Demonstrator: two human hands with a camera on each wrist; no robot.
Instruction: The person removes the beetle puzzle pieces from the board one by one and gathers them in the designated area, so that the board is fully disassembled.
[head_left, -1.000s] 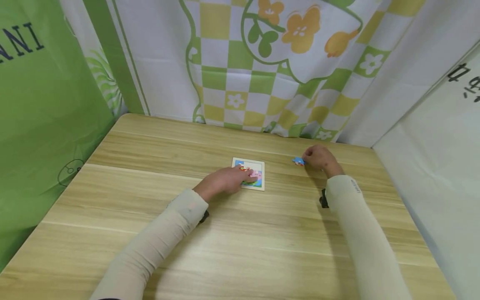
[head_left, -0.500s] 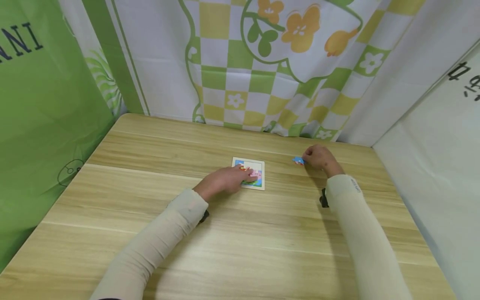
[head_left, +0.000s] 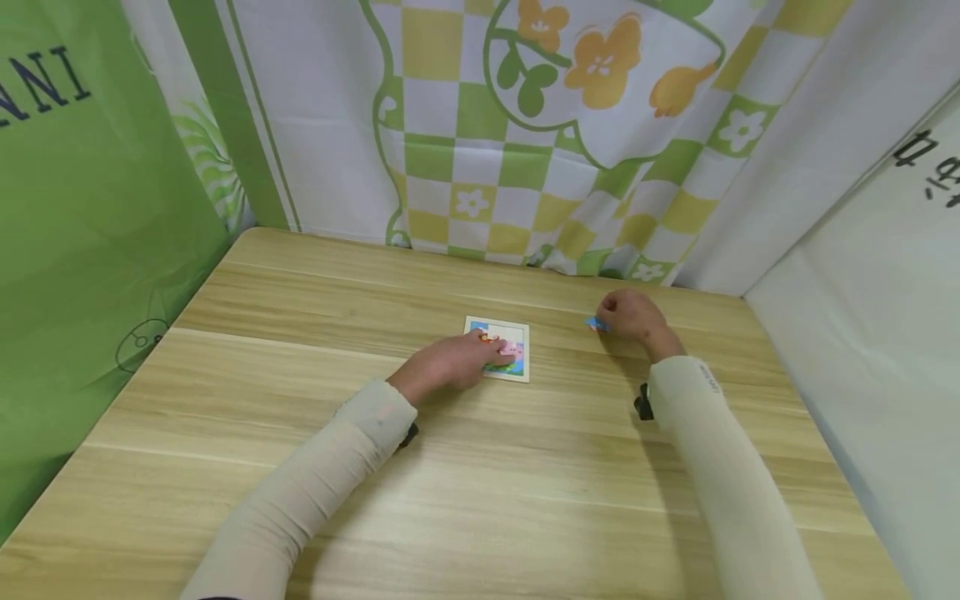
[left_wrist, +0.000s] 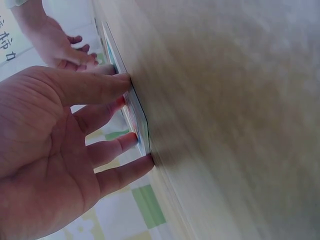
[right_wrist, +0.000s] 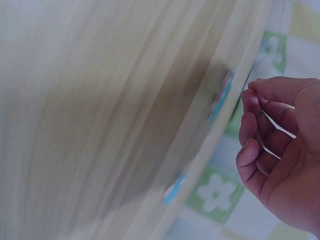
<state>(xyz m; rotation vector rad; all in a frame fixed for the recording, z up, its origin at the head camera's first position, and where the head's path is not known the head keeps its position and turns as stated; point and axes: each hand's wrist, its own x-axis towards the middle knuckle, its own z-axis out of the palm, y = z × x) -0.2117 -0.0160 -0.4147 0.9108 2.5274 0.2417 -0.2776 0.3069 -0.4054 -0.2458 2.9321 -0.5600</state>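
A small square picture puzzle board (head_left: 510, 332) with a pale frame lies flat on the table. My left hand (head_left: 457, 360) rests on it with straight, spread fingers, hiding its left part. In the left wrist view, the thumb and little finger of the left hand (left_wrist: 65, 130) reach the board's edge. To the right, my right hand (head_left: 633, 317) hovers beside a blue puzzle piece (head_left: 596, 323). The right wrist view shows that hand (right_wrist: 280, 135) with curled fingers, thumb and index tips meeting, nothing visible between them. Two thin pieces lie on the table there, one nearer (right_wrist: 222, 97) and another lower (right_wrist: 176, 189).
The wood-grain table (head_left: 480, 483) extends towards me. A checked, flowered curtain (head_left: 517, 150) hangs along its far edge. Green cloth (head_left: 90, 233) hangs at the left and white cloth (head_left: 885, 317) at the right.
My right hand has shifted slightly left, covering more of the blue puzzle piece in the head view. The left hand and the board have stayed in place.
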